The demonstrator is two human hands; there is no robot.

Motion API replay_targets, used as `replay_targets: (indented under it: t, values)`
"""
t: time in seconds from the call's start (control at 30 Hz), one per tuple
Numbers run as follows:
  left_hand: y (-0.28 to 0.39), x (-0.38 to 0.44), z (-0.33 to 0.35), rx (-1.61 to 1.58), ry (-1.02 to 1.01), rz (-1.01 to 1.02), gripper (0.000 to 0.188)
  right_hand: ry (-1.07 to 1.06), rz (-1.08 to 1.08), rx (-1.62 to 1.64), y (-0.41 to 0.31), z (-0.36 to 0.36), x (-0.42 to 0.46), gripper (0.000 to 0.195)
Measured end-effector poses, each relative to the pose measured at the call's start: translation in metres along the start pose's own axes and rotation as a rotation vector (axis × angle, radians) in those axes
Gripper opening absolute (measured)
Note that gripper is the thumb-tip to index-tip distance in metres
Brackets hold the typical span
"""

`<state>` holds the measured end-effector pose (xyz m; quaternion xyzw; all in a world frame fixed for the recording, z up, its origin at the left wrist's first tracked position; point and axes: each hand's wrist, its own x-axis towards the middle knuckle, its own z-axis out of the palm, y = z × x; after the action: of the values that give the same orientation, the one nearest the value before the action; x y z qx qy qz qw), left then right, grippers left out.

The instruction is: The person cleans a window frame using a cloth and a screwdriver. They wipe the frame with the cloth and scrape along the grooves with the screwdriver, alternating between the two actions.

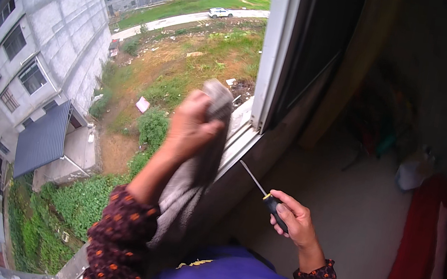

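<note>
My left hand grips a greyish cloth, bunched at the top and hanging down over the window sill; motion blurs it. In my right hand is a screwdriver with a black and yellow handle. Its thin metal shaft points up and left, with the tip near the inner edge of the window track. Whether the tip touches the sill I cannot tell. The white window frame rises just beyond, its lower corner to the right of the cloth.
A long drop lies outside, with a neighbouring building, a corrugated awning and a white car on a road. Indoors, a red cloth-like item lies at the right. Dim objects, including a whitish one, sit on the floor.
</note>
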<state>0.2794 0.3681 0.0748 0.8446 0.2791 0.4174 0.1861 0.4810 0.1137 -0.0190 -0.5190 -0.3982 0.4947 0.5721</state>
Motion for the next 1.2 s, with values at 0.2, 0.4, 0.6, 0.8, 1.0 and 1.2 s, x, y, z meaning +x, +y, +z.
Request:
replay_targets:
  t: [0.2,0.4,0.6,0.8,1.0,1.2]
  values:
    - [-0.096,-0.046,0.078,0.334,-0.412,-0.026,0.034,0.078,0.035,-0.02,0.042,0.014,0.012,0.038]
    - [-0.088,-0.128,-0.04,0.172,-0.565,0.07,0.032,0.055,0.051,-0.023,0.036,0.023,0.006,0.037]
    - [-0.027,-0.274,-0.221,0.25,-0.521,-0.498,0.033,0.132,0.083,-0.044,0.029,0.018,0.005,0.036]
    - [0.001,-0.23,-0.235,-0.093,0.274,-0.703,0.044,0.092,0.08,-0.04,0.026,0.019,0.009,0.036]
    - [-0.017,-0.116,-0.042,0.169,-0.372,-0.119,0.041,-0.018,0.032,-0.06,0.012,0.024,0.015,0.036]
    - [-0.012,-0.109,-0.023,0.354,-0.472,-0.032,0.046,0.066,0.069,-0.086,0.028,0.018,0.007,0.036]
